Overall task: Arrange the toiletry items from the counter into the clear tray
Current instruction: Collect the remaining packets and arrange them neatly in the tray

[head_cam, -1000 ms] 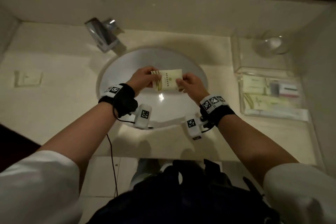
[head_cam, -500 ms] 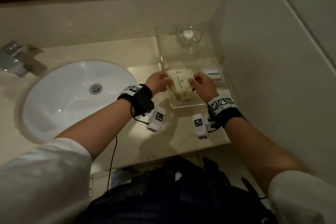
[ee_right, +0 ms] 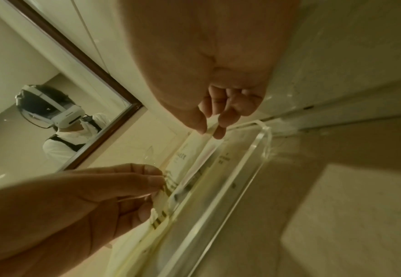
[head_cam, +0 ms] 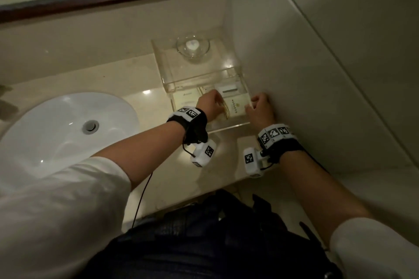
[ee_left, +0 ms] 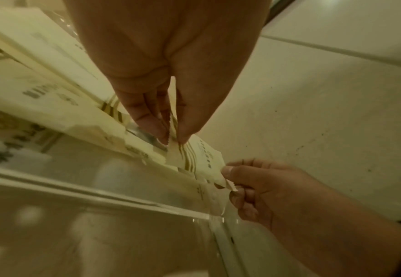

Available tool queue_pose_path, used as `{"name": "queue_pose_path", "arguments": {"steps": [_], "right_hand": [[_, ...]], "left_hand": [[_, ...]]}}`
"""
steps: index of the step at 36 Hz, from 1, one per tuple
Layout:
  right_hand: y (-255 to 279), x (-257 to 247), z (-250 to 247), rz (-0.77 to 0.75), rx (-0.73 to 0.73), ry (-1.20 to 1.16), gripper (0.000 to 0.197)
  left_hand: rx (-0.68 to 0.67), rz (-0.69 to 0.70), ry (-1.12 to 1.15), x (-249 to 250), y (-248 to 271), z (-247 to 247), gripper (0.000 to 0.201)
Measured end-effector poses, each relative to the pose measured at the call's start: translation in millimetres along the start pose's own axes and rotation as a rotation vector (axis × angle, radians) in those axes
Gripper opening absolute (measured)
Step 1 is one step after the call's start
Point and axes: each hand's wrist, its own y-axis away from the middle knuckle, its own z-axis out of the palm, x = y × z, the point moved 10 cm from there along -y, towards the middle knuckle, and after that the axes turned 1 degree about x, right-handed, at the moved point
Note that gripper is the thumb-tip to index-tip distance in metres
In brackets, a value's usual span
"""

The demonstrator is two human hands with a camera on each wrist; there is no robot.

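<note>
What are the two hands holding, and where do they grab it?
Both hold one cream packet over the clear tray. The left hand pinches its striped end, the right hand its opposite end.

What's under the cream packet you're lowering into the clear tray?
Other flat cream packets already lie in the clear acrylic tray, beside and partly beneath the gold-striped cream packet pinched by left hand and right hand. Whatever lies directly below is covered.

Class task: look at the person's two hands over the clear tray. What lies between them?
A cream sachet, pinched at one end by the left hand and at the other by the right hand, over the clear tray. The head view shows it.
</note>
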Motion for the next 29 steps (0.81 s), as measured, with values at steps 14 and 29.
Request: {"name": "queue_pose_path", "arguments": {"steps": [14, 29], "right_hand": [[1.7, -7.3, 22.7, -0.18, -0.042, 0.286, 0.04], [20.4, -37.1, 42.7, -0.584, -0.105, 0.702, 0.025]], "left_hand": [[-0.04, 0.059, -0.312, 4.5, -3.3, 24.0, 0.033], [-0.11, 0.289, -0.372, 28.7, 11.3, 31.2, 0.022]]}}
